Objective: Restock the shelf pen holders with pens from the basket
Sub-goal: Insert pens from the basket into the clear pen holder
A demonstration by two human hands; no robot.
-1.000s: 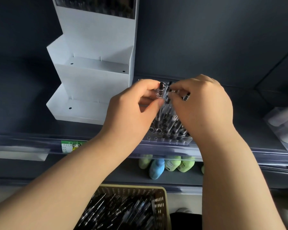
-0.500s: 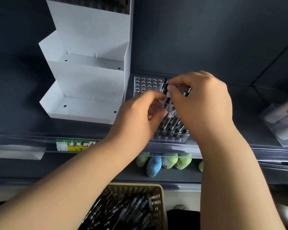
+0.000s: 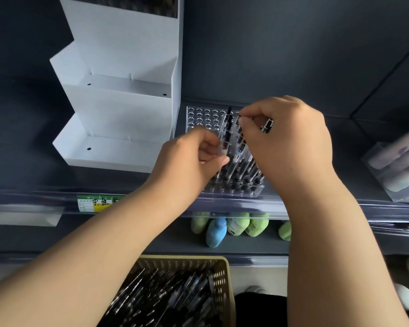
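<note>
A clear pen holder [image 3: 202, 116] with rows of round holes stands on the dark shelf, several black-capped pens [image 3: 240, 166] upright in its near rows. My left hand [image 3: 189, 161] pinches one clear pen [image 3: 226, 131] by its barrel over the holder. My right hand [image 3: 291, 142] is curled around a bunch of pens, one black tip [image 3: 267, 125] sticking out between the fingers. Below, a beige perforated basket [image 3: 222, 274] holds several more dark pens.
A white stepped display stand [image 3: 118, 119] sits left of the holder. A clear box [image 3: 397, 171] with pale items is at the right. A price label [image 3: 97, 202] marks the shelf edge. Green and blue bottles [image 3: 232, 227] lie on the lower shelf.
My left hand has dropped lower and to the left, drawing one pen down toward the holder. My right hand stays above with its bunch. The back rows of holes have come into sight.
</note>
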